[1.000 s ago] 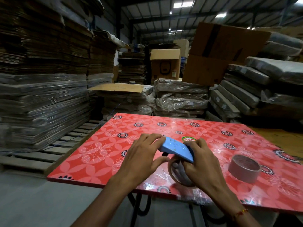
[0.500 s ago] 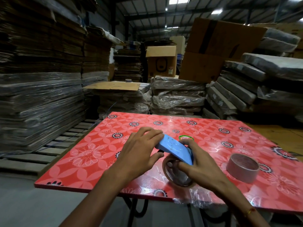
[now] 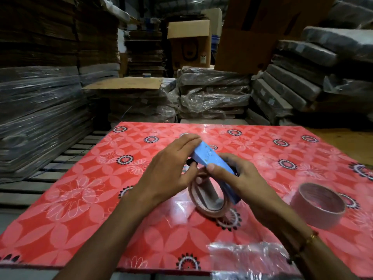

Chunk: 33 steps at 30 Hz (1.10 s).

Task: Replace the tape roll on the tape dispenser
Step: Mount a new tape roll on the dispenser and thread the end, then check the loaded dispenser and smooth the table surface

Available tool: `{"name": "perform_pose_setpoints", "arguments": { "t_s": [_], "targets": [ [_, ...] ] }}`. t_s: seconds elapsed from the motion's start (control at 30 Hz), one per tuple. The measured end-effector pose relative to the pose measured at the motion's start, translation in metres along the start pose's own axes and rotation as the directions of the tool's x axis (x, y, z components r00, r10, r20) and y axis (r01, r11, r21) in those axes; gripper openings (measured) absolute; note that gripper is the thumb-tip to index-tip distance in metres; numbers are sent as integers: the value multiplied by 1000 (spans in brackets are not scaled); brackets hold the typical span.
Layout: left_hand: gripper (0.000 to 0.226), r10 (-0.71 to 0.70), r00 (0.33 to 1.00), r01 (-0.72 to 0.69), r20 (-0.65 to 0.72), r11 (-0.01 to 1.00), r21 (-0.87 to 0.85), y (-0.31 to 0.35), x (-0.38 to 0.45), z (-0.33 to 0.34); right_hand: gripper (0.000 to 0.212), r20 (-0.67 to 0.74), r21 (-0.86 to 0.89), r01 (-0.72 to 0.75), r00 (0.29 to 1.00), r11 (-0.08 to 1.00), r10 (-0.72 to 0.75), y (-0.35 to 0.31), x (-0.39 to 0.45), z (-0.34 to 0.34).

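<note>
Gripping the blue tape dispenser [image 3: 210, 158] from both sides, I have my left hand [image 3: 169, 170] curled over its far end and my right hand [image 3: 236, 176] wrapped around the body, thumb on top. Both hands are closed on it. Under the dispenser, the nearly spent tape roll [image 3: 205, 199] sits on its hub, its lower edge touching the red flowered table [image 3: 80, 199]. 1 fuller replacement roll [image 3: 321, 205] lies flat, well apart to the right. I judge the thin ring could buckle or snag if I tug it off at an angle, or the dispenser could slip. No readable writing shows anywhere.
</note>
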State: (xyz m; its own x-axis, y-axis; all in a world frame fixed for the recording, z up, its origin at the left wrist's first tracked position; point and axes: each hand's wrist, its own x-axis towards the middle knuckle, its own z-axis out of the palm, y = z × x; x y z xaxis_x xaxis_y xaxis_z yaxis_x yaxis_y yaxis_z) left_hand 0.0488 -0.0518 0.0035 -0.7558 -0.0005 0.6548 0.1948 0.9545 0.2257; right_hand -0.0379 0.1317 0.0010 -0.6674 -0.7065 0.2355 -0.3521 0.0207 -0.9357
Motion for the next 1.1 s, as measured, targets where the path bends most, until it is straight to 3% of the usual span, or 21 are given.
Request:
{"name": "perform_pose_setpoints", "arguments": {
  "t_s": [0.17, 0.4, 0.5, 0.63, 0.73, 0.9, 1.03, 1.1],
  "targets": [
    [53, -25, 987, 34, 158, 998, -55, -26, 23, 3, 34, 126, 116, -146, 983, 982, 132, 8, 28, -11],
    [65, -172, 882, 239, 439, 966, -101, -18, 67, -31, 38, 86, 117, -333, 942, 936, 324, -19, 49, -30],
    [68, -257, 850, 344, 460, 932, -116, -2, 85, -49, 49, 38, 34, -342, 939, 939, 341, -49, 51, -38],
    [54, -357, 847, 443, 393, 883, -153, 27, 95, -65, 60, -39, -219, -378, 925, 900, 379, -82, 39, -47],
    [48, -521, 804, 586, 287, 775, -237, 52, 97, -67, 50, -47, -285, -386, 920, 877, 389, -101, 22, -47],
    [37, -748, 636, 738, 192, 516, -435, 76, 105, -68, 43, -23, -308, -357, 929, 882, 369, -118, 4, -51],
    [37, -838, 488, 810, 244, 331, -484, 79, 102, -63, 45, -39, -302, -301, 952, 904, 304, -126, -5, -56],
    [24, -867, 416, 827, 275, 236, -510, 78, 103, -61, 47, -31, -334, -288, 955, 898, 295, -127, -7, -59]
  ]
}}
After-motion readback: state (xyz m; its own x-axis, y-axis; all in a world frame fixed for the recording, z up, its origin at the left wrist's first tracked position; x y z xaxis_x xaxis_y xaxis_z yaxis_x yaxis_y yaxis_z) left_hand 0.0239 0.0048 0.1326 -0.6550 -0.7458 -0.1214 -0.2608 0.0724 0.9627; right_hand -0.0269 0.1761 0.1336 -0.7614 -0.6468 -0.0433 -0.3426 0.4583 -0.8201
